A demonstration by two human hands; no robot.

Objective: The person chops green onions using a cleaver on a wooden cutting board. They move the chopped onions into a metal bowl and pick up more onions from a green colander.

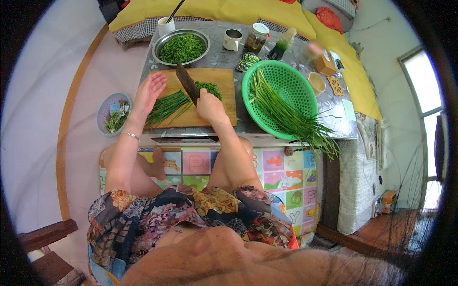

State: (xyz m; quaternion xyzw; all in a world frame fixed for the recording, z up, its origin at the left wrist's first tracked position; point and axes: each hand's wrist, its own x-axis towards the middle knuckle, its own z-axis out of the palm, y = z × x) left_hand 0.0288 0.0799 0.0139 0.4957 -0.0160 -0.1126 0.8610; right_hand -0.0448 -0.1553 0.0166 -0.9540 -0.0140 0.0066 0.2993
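Note:
My right hand (211,107) grips a kitchen knife (186,80) with a broad dark blade, its tip pointing up and left over a wooden cutting board (225,80). Just left of the blade lie long green Chinese chives (170,103) in a bundle; a small heap of chopped chives (210,89) sits beyond my right hand. My left hand (151,89), fingers apart and holding nothing, is raised at the board's left edge. Behind the board stands a metal bowl (205,44) full of chopped greens. On the right, a green plastic colander (249,114) holds more long chives (286,111), which hang over its near rim.
Along the table's far side stand a white cup (166,26), a mug (232,40), a lidded glass jar (256,38) and a bottle of dark liquid (281,46). A plastic tub (316,84) is right of the colander. A basket with plant scraps (114,114) stands left of the table.

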